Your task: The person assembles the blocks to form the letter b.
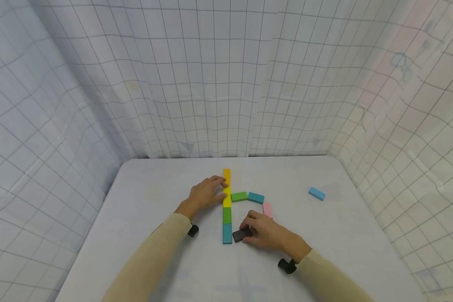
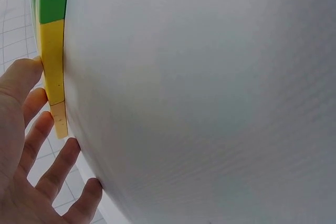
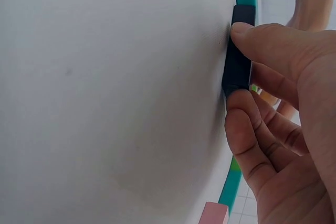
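Note:
A straight column of blocks runs away from me: a teal block (image 1: pixel 227 233) nearest, then a green block (image 1: pixel 227 215), then yellow blocks (image 1: pixel 227 199). My left hand (image 1: pixel 204 193) rests along the left side of the yellow part, fingers spread and relaxed. In the left wrist view, its thumb and fingertips (image 2: pixel 35 65) touch or nearly touch the yellow blocks. My right hand (image 1: pixel 264 230) pinches a black block (image 1: pixel 241 235) between thumb and fingers. This block lies on the table, slightly slanted, its left end close to the teal block.
From the column's right side curves a second green block (image 1: pixel 239 196), another teal block (image 1: pixel 256 197) and a pink block (image 1: pixel 267 210), partly behind my right hand. A light blue block (image 1: pixel 317 193) lies apart at the right on the white table (image 1: pixel 143 184). Gridded curtains (image 1: pixel 226 84) surround the table.

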### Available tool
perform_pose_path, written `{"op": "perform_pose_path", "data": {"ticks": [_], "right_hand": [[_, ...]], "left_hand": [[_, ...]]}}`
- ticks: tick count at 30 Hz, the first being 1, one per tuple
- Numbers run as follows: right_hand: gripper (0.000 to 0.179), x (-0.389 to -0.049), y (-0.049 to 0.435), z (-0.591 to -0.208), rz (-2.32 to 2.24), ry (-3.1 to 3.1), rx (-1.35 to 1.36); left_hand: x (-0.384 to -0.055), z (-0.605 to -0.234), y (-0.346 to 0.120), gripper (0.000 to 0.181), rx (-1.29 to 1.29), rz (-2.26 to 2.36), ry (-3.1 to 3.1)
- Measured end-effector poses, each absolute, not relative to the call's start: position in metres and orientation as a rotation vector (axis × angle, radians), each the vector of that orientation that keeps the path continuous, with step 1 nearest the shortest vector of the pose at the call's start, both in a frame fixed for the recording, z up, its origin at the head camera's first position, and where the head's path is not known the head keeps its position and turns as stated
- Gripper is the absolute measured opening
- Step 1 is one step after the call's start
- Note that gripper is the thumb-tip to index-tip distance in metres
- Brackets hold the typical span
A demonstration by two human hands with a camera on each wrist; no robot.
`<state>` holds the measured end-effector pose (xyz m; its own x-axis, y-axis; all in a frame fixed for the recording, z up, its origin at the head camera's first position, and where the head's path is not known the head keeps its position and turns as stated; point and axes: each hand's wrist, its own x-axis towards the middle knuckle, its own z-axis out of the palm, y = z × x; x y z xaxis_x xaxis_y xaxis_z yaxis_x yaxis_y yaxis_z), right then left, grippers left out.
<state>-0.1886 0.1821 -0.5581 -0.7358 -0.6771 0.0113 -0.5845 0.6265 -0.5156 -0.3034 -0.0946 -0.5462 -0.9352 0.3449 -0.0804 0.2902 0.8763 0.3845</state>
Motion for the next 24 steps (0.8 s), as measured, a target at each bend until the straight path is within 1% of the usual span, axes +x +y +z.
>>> {"op": "perform_pose_path", "data": {"ticks": [24], "right_hand": [[0.035,-0.1864,0.1807,-0.5577,-0.759,2.643,-1.028]], "left_hand": [[-0.3026,-0.5462,-0.0962,0.041,0.509,0.588,2.891]]}}
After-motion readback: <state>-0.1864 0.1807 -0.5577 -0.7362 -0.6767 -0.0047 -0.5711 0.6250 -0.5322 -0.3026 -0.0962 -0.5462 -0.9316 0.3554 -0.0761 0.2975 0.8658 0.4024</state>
